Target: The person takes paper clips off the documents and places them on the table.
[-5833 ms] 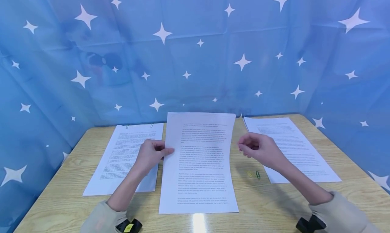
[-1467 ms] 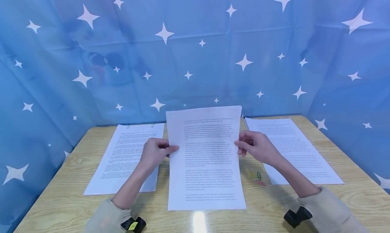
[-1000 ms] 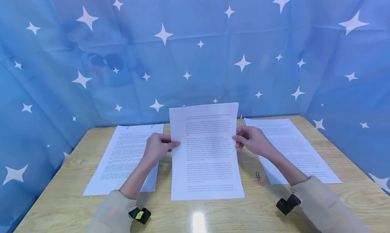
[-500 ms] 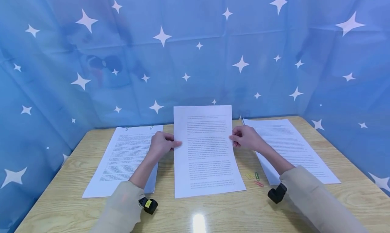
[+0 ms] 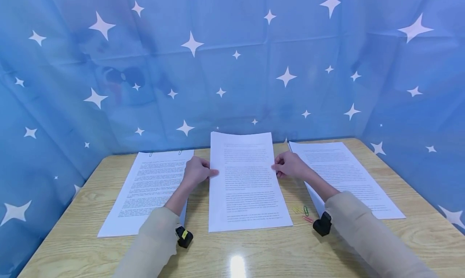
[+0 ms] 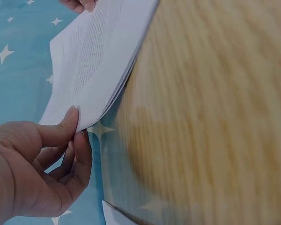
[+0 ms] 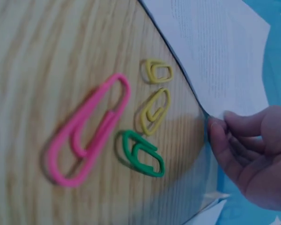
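Observation:
Between my hands is a sheaf of printed paper (image 5: pixel 245 181), its far part lifted and bent while its near edge lies low at the table. My left hand (image 5: pixel 197 172) pinches the sheaf's left edge, thumb on the printed face; in the left wrist view several sheet edges (image 6: pixel 114 96) show layered. On the opposite edge my right hand (image 5: pixel 289 165) pinches the paper between thumb and fingers. Beside the sheaf, in the right wrist view, lie a pink paper clip (image 7: pixel 91 129), a green paper clip (image 7: pixel 143 153) and two yellow paper clips (image 7: pixel 154 110).
At the left lies a printed stack (image 5: pixel 145 193) with two green clips (image 5: pixel 150 154) on its top edge. Another printed stack (image 5: pixel 348 181) lies at the right, partly under my right forearm. A blue star-patterned cloth (image 5: pixel 232 68) hangs behind the wooden table (image 5: pixel 203 253).
My right hand, earlier apart from the sheaf, has taken its right edge. Both hands then raised the sheaf and have since lowered it farther from me. A pink clip now shows near the others.

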`<action>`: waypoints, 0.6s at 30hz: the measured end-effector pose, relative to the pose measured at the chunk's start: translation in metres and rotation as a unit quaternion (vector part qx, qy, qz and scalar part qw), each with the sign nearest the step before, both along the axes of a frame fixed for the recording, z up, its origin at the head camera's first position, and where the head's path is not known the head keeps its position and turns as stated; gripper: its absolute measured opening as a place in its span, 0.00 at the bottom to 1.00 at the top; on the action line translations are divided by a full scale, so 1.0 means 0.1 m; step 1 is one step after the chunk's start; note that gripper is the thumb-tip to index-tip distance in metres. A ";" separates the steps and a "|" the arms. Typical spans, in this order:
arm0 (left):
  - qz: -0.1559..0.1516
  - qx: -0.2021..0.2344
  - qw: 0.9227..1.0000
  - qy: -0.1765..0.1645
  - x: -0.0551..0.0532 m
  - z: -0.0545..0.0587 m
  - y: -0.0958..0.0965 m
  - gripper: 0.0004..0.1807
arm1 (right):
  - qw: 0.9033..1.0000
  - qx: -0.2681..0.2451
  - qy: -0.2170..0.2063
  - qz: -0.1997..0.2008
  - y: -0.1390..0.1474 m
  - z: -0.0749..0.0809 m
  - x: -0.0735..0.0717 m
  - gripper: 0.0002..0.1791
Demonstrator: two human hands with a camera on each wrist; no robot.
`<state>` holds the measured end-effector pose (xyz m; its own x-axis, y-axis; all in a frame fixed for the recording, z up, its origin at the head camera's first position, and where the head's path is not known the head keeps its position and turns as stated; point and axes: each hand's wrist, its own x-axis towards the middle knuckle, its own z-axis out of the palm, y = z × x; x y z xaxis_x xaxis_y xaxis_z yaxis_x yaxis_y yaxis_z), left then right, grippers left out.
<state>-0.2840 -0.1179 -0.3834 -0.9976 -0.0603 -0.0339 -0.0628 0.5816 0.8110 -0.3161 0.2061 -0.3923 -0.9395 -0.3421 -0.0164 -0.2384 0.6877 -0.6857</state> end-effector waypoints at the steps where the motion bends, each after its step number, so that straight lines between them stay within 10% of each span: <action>1: 0.001 -0.003 1.000 -0.002 -0.02 -0.01 0.01 0.12 | 1.000 0.001 -0.002 -0.001 0.00 -0.01 -0.01 0.10; 18: 0.015 -0.039 0.998 -0.038 -0.24 -0.13 0.05 0.15 | 0.999 0.018 -0.032 -0.028 -0.06 0.02 -0.05 0.09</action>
<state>-0.3084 -0.1129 -0.3964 -0.9901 -0.0955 -0.1027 -0.1401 0.6406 0.7550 -0.3212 0.1997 -0.3904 -0.9537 -0.2875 -0.0885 -0.1556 0.7233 -0.6728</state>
